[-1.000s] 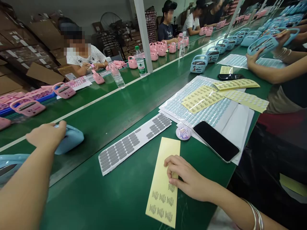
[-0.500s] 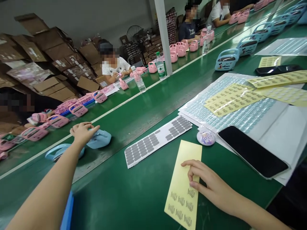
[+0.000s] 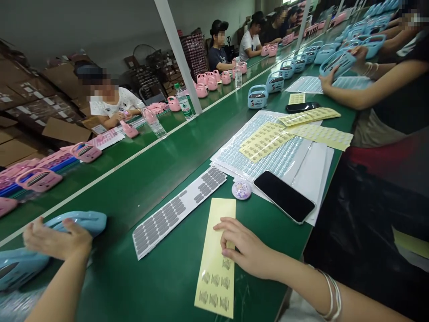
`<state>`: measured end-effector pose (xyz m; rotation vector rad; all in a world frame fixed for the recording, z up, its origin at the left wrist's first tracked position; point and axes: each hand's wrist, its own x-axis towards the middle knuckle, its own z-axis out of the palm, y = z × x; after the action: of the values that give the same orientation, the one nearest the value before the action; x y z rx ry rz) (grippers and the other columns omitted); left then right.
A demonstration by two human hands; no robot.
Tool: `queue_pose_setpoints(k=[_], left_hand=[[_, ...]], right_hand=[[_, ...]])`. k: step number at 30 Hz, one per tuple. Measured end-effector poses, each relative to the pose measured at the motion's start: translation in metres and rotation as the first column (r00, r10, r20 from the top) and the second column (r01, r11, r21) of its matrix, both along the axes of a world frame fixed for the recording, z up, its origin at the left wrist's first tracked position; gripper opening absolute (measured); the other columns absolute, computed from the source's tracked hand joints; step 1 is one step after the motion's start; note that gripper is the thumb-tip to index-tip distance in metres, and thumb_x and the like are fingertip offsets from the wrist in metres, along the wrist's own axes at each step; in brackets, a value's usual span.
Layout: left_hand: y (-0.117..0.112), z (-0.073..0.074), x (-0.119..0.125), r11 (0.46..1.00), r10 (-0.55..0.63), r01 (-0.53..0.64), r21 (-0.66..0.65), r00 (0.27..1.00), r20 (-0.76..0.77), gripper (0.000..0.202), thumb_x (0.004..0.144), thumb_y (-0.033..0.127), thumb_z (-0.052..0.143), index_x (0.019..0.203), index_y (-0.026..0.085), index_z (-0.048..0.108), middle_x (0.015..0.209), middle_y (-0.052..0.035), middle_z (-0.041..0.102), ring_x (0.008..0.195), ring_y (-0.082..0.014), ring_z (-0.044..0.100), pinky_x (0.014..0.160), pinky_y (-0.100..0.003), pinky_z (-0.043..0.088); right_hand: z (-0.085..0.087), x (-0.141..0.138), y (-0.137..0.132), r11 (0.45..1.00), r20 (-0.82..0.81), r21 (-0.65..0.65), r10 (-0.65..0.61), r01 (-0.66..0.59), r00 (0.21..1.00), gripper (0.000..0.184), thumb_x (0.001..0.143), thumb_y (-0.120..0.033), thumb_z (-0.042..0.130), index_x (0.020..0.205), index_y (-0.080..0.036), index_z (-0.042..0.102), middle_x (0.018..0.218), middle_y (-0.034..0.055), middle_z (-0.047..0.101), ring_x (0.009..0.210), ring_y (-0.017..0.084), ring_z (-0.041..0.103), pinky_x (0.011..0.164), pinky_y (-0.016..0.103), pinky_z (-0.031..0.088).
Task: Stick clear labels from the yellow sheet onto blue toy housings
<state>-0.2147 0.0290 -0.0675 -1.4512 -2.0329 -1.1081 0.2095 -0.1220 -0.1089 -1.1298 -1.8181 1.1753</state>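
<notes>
My left hand (image 3: 56, 239) rests on top of a light blue handled plastic device (image 3: 85, 221) at the near left of the green bench, fingers curled over its handle. A second blue device (image 3: 15, 268) lies just to its left. My right hand (image 3: 246, 248) presses down on a long yellow sticker sheet (image 3: 216, 259), fingertips pinched near a row of small printed labels. A white strip of grey oval pads (image 3: 176, 210) lies between my two hands.
A black phone (image 3: 283, 196) and a round purple badge (image 3: 241, 188) lie by sheets of stickers (image 3: 264, 143). Pink devices (image 3: 38, 179) line the far belt, where people sit working. A person at right holds a blue device (image 3: 337, 62). Water bottles (image 3: 183, 102) stand by a white post.
My left hand has drawn the blue device back toward me along the bench. The view has swung right again. My right hand has stayed on the yellow sheet.
</notes>
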Motion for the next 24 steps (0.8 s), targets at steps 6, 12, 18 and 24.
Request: queue_pose_setpoints(k=[6, 12, 18, 24], left_hand=[[0.002, -0.006, -0.01, 0.997, -0.023, 0.033, 0.076, 0.991, -0.13, 0.07, 0.085, 0.037, 0.049, 0.141, 0.001, 0.028, 0.148, -0.0267, 0.024, 0.138, -0.04, 0.02, 0.111, -0.058, 0.013], [-0.009, 0.003, -0.001, 0.998, -0.063, 0.065, 0.018, 0.993, -0.101, 0.075, 0.087, 0.038, 0.049, 0.143, -0.003, 0.02, 0.149, -0.0328, 0.015, 0.14, -0.0431, 0.011, 0.11, -0.061, 0.01], [-0.012, 0.024, 0.009, 1.0, -0.03, 0.03, -0.007, 0.999, -0.033, 0.093, 0.08, 0.037, 0.059, 0.146, -0.001, 0.006, 0.15, -0.0356, -0.001, 0.137, -0.0504, -0.005, 0.099, -0.076, -0.004], [-0.062, 0.088, 0.124, 0.789, -0.613, 0.477, 0.388, 0.664, 0.429, 0.076, 0.07, 0.027, 0.067, 0.137, 0.018, 0.035, 0.147, -0.014, 0.033, 0.121, -0.0321, 0.051, 0.106, -0.058, 0.033]], right_hand=[[-0.003, -0.004, 0.006, 0.999, 0.161, -0.046, 0.026, -0.019, 0.987, 0.011, 0.087, -0.025, 0.055, 0.076, -0.022, 0.056, 0.145, -0.0008, 0.044, 0.142, 0.026, 0.024, 0.113, 0.052, 0.029], [-0.013, -0.011, 0.005, 0.998, 0.209, 0.054, -0.028, 0.017, 0.978, 0.006, 0.081, -0.015, 0.061, 0.083, -0.021, 0.06, 0.146, 0.0021, 0.042, 0.142, 0.026, 0.025, 0.115, 0.047, 0.028], [-0.014, -0.008, 0.001, 0.988, 0.053, 0.099, -0.12, 0.114, 0.991, 0.046, 0.085, -0.028, 0.057, 0.129, -0.025, 0.045, 0.14, 0.0062, 0.047, 0.139, 0.024, 0.03, 0.114, 0.046, 0.032], [0.025, 0.034, -0.037, 0.96, -0.325, 0.209, -0.113, 0.188, 0.939, 0.04, 0.092, -0.046, 0.044, 0.13, -0.031, 0.045, 0.137, 0.0058, 0.05, 0.131, 0.024, 0.044, 0.11, 0.043, 0.038]])
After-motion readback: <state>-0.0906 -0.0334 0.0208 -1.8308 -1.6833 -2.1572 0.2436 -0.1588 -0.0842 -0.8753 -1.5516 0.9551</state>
